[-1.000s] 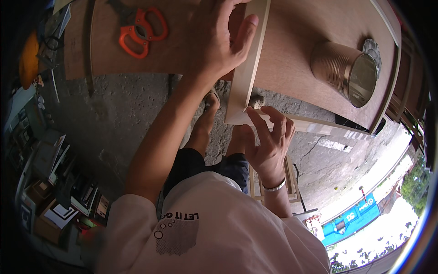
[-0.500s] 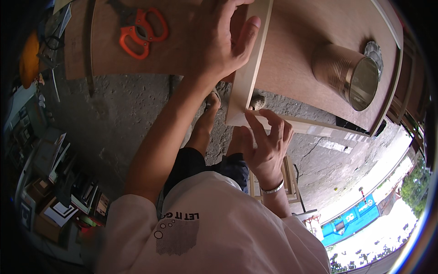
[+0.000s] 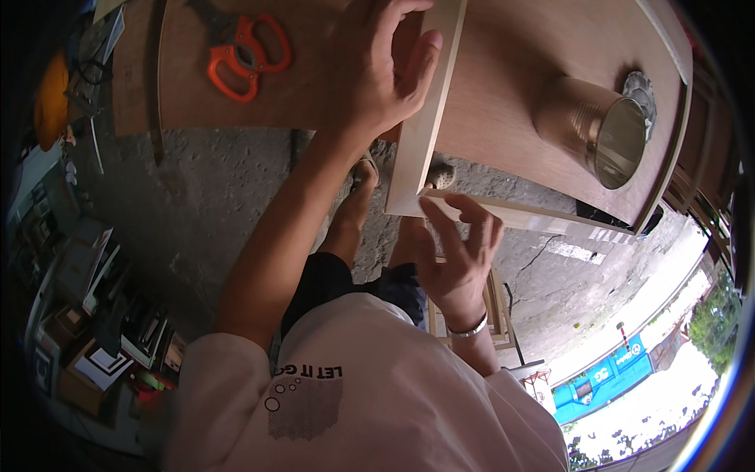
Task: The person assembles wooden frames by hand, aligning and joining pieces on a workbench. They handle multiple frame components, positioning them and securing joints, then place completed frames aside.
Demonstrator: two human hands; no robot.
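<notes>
the right hand has just dropped slightly, its index tip now lower against the corner of the pale wooden frame ahead of it, so the inner joint seems less covered; thumb and fingers are parted, pinching nothing visible. unlike that hand, the left hand stays by the frame's upper bar, thumb spread, its grip impossible to tell; the can remains to its right.

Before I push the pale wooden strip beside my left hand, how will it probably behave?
The strip looks straight, so it is probably stiff. It is slim, so it seems likely light for its length. Its near end reaches past the edge of the table, so it may dip if pressed there.
</notes>
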